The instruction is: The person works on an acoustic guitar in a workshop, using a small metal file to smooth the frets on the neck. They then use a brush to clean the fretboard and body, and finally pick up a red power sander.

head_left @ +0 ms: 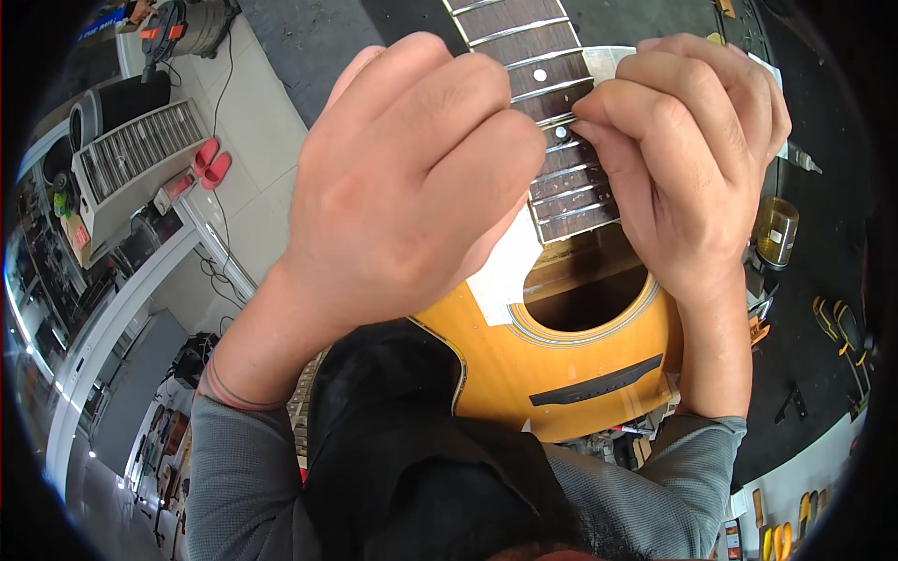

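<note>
An acoustic guitar without strings lies face up, its yellow-orange body (496, 374) nearest me and its dark fretboard (572, 210) running away from me. My left hand (412, 178) is curled closed over the left edge of the fretboard; its fingertips are hidden behind the knuckles. From the right, my right hand (687, 159) pinches thumb and forefinger together at the end of a thin metal fret wire (558, 120) lying across the board. White dot inlays show nearby. A white sheet (496, 280) covers the guitar top beside the fretboard, above the soundhole (589, 294).
On the dark bench at right are a yellowish jar (777, 232), yellow-handled pliers (847, 327) and a small nozzle bottle (803, 159). On the floor at left are pink slippers (211, 164), a slatted box (140, 154), a vacuum cleaner (187, 37) and a trailing cable.
</note>
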The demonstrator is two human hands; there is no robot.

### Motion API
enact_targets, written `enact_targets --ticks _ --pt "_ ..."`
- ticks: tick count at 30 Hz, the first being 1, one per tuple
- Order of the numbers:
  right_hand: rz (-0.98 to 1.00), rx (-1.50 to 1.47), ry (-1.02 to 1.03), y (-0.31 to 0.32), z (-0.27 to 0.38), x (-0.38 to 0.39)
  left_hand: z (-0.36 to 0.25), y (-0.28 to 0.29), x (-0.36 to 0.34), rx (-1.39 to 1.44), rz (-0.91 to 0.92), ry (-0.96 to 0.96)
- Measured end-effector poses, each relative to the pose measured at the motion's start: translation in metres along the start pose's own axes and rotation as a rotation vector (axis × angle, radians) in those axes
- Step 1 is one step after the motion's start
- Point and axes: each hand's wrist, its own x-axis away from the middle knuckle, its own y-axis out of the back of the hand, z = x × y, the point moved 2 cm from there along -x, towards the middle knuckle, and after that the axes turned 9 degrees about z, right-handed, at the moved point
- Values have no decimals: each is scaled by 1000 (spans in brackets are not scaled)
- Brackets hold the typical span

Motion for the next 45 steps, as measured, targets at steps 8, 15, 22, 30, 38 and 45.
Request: enact_targets --ticks 8,15,22,30,38,45 --pt "48 1 12 7 2 3 2 1 0 68 19 -17" --pt "80 -33 -5 8 2 2 0 -1 3 92 1 8" --pt "34 33 -29 2 4 -3 0 2 -2 50 7 55" --pt "46 -12 -16 10 -2 -1 -2 7 7 55 -8 95" --pt "90 -135 14 4 7 9 -8 7 16 137 50 107" --pt "78 8 -30 0 7 -3 0 3 10 71 -9 78"
